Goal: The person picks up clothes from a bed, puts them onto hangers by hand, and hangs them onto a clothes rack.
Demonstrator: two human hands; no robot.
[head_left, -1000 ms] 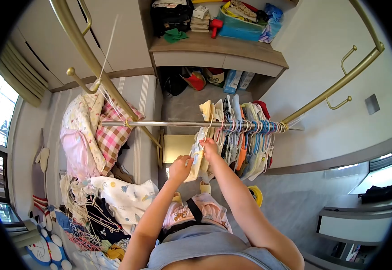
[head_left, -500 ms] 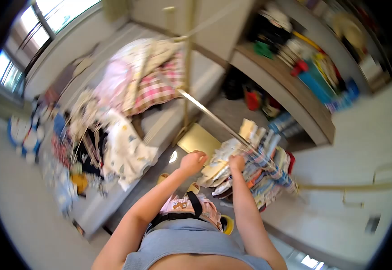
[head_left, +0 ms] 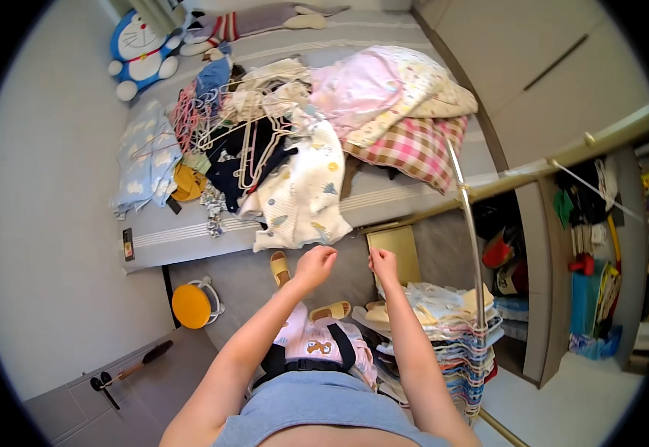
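Observation:
My left hand (head_left: 317,267) is held out in front of my body with its fingers curled in. Nothing shows in it. My right hand (head_left: 384,266) is a loose fist beside it, a short gap away, also with no object visible. Just beyond my left hand, a white patterned garment (head_left: 306,197) hangs over the bed's edge. White and pink clothes hangers (head_left: 250,153) lie on dark clothing (head_left: 231,175) behind it. Below and right of my right hand, a dense row of hung clothes (head_left: 447,313) fills a metal rail (head_left: 467,201).
The bed (head_left: 197,242) also bears a pink checked pillow (head_left: 421,145), a light blue garment (head_left: 149,160) and a blue plush toy (head_left: 142,52). An orange-topped stool (head_left: 191,306) stands at left. A gold panel (head_left: 399,249) and slippers (head_left: 330,311) are on the floor. Shelves (head_left: 537,298) stand at right.
My view has swung left from the clothes rail towards the bed. My right hand has come away from the hung clothes and now sits beside my left hand.

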